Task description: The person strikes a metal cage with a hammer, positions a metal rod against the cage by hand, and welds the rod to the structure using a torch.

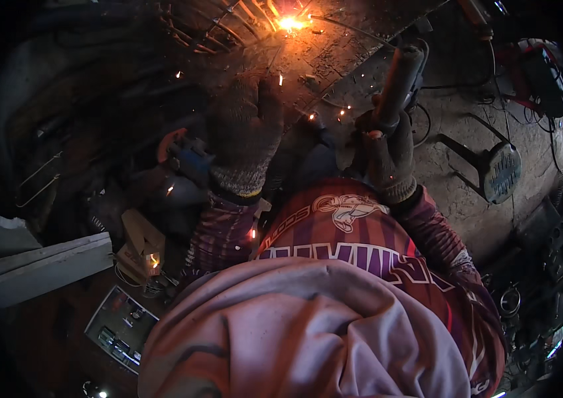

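The gloved right hand is closed around the welding holder, right of center. From the holder, 1 thin rod extends left toward the bright arc, beside curved metal bars. The gloved left hand is below the arc; darkness hides whether it grips anything.

A glaring orange arc at top lights a dim, shadowy view whose fisheye edges fade to black.

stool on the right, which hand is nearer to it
Right. The right hand is left of the stool, with a gap between; the left hand is much farther left.
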A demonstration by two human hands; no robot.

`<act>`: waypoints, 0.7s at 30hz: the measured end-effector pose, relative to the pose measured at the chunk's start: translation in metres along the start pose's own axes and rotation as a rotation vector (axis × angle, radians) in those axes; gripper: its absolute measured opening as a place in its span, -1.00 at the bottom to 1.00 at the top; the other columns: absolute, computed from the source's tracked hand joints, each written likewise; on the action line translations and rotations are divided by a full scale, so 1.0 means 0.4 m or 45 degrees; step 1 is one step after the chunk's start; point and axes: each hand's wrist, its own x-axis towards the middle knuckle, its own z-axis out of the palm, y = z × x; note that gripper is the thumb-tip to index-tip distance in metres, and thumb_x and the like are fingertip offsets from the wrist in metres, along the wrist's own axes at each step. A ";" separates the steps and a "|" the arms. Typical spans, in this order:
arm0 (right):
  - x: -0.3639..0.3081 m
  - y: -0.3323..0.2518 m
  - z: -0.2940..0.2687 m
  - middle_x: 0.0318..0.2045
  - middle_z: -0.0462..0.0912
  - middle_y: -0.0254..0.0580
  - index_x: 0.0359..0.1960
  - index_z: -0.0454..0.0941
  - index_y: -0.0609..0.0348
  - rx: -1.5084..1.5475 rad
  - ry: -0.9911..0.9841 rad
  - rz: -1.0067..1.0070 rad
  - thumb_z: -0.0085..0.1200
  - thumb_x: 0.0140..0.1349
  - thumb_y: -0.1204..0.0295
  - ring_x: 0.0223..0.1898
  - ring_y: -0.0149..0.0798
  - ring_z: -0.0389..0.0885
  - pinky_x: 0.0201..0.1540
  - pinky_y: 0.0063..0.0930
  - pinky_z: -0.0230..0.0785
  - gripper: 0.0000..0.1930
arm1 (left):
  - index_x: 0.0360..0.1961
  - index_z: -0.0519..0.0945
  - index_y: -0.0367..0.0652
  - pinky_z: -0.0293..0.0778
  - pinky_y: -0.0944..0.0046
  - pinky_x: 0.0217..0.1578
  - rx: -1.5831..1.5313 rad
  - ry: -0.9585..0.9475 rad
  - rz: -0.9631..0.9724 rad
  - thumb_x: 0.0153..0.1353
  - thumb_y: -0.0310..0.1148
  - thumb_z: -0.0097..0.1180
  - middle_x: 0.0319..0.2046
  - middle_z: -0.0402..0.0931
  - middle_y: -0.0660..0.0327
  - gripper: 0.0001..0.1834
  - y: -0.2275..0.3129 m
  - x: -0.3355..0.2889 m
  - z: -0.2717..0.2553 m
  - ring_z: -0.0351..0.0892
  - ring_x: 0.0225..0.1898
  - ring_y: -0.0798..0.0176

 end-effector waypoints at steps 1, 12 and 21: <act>-0.002 0.002 -0.001 -0.15 0.54 -0.13 0.33 0.14 0.30 -0.052 0.007 0.032 0.07 0.40 0.16 -0.23 -0.35 0.56 -0.17 -0.43 0.49 -0.36 | -0.31 0.62 -0.18 0.48 0.11 -0.48 0.056 0.002 0.082 0.33 -0.27 0.15 -0.52 0.57 0.04 -0.81 -0.007 0.001 0.002 0.59 -0.54 -0.03; -0.002 -0.006 -0.009 -0.11 0.54 -0.11 0.33 0.14 0.32 -0.072 -0.056 0.045 0.04 0.42 0.13 -0.17 -0.31 0.58 -0.14 -0.38 0.54 -0.36 | -0.26 0.65 -0.19 0.55 0.07 -0.40 0.162 0.049 0.198 0.31 -0.27 0.15 -0.44 0.62 -0.01 -0.80 -0.006 0.014 0.014 0.67 -0.41 -0.11; 0.004 -0.006 -0.003 -0.12 0.57 -0.13 0.25 0.22 0.31 -0.198 -0.042 0.067 0.05 0.41 0.11 -0.16 -0.32 0.58 -0.10 -0.40 0.50 -0.41 | -0.20 0.66 -0.21 0.56 0.02 -0.26 0.160 -0.022 0.097 0.33 -0.20 0.15 -0.32 0.66 -0.04 -0.73 -0.008 0.007 0.010 0.68 -0.29 -0.12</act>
